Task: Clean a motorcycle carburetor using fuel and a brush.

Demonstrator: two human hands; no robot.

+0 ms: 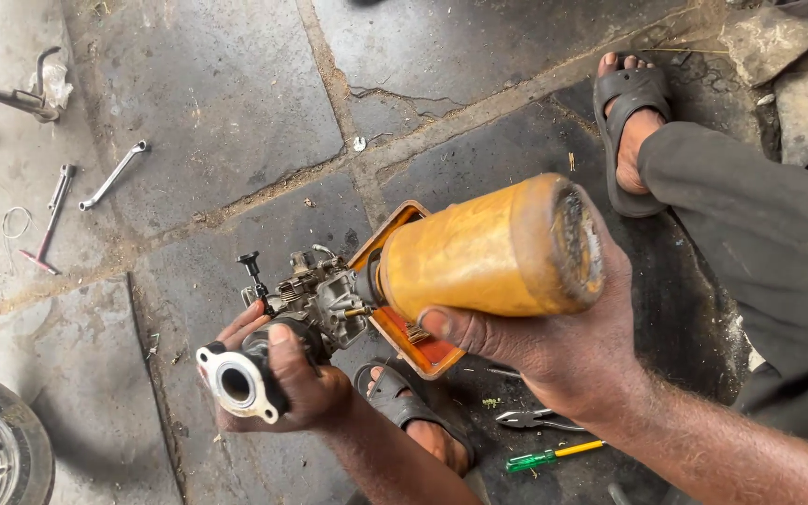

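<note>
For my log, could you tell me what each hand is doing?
Left hand: closed around the carburetor.
Right hand: closed around the yellow cylinder.

so it's a grimy grey metal carburetor [315, 299] with little screws, brass bits and a black knobbed plunger sticking up on top; held off the ground, lying roughly sideways; one end carries a black rubber intake boot with a pale metal flange [236, 382], round hole facing the camera; the other end butts right against a dirty yellow-orange cylindrical air filter housing [488, 248] with an orange rectangular base plate; the cylinder tilts up to the right, its worn, blackened round end nearest the lens.
</note>
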